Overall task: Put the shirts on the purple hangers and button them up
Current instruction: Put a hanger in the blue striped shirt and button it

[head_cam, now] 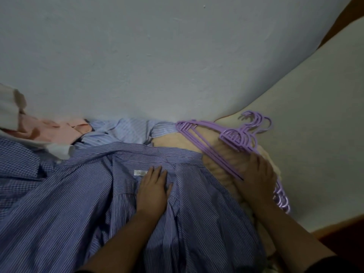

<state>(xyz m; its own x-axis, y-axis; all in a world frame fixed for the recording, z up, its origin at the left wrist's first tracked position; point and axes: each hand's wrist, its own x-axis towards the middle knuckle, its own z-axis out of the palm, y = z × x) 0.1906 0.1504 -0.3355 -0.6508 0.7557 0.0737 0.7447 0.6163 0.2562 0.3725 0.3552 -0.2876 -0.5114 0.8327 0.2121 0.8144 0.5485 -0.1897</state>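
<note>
A blue-and-white striped shirt [82, 194] lies spread open in front of me, its white neck label near the collar. My left hand [152, 189] rests flat on it just below the label, fingers straight. To the right lies a stack of purple hangers [234, 137] on a beige knitted blanket [220, 170]. My right hand [256, 174] lies over the lower part of that stack, fingers on the hangers; whether it grips one I cannot tell.
More shirts are piled at the left: a light blue striped one [128, 129], a pink one [59, 131], a blue checked one [17, 162] and a white one [9, 107]. A pale wall [157, 56] rises right behind. Cream bedding [315, 115] lies at right.
</note>
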